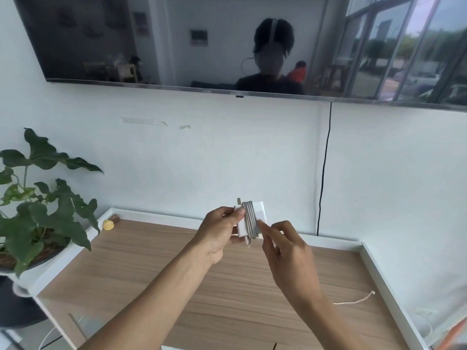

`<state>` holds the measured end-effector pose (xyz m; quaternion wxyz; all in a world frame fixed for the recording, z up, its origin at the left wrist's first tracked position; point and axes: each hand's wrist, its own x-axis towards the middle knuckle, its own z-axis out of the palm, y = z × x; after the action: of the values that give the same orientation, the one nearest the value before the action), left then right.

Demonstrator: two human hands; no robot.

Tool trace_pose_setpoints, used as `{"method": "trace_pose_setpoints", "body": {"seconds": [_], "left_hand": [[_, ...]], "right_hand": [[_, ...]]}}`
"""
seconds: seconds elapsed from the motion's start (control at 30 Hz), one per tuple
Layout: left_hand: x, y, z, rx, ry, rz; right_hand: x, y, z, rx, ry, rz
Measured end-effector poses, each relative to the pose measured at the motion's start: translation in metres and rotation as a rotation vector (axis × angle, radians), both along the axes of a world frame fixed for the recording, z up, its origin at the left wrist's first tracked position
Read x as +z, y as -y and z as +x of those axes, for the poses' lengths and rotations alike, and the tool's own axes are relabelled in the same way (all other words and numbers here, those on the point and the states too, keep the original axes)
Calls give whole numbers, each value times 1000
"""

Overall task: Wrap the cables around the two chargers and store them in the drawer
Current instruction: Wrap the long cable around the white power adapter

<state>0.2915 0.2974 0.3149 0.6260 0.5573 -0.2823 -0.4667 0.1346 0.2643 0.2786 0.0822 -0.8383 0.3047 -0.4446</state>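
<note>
A white charger (259, 207) is held up above the wooden tabletop (141, 269), its grey-white cable (250, 219) wound in several turns around its body. My left hand (219, 232) grips the charger's left end, thumb lying on its front face. My right hand (283, 246) pinches the wound cable at the charger's right side with thumb and forefinger. The cable's plug end pokes out below the charger. A second white cable end (353, 300) lies loose on the tabletop to the right; its charger is hidden behind my right forearm or out of frame.
The tabletop has a raised white rim (379, 271). A potted plant (43, 205) stands at the left, a small yellow object (109, 224) sits in the back-left corner. A black cord (324, 173) hangs down the wall from the mounted TV (177, 39).
</note>
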Motion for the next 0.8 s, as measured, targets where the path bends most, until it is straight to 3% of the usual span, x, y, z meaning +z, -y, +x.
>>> {"method": "trace_pose_setpoints", "body": {"seconds": [0.27, 0.43, 0.57, 0.8], "left_hand": [[0, 0, -3, 28, -99, -12], [4, -3, 0, -56, -139, -73], [4, -6, 1, -157, -64, -109], [10, -12, 7, -266, 145, -156]], "right_hand": [[-14, -2, -3, 115, 229, 85], [-17, 5, -4, 165, 426, 568], [-7, 16, -10, 201, 357, 681], [15, 28, -18, 231, 9, 447]]}}
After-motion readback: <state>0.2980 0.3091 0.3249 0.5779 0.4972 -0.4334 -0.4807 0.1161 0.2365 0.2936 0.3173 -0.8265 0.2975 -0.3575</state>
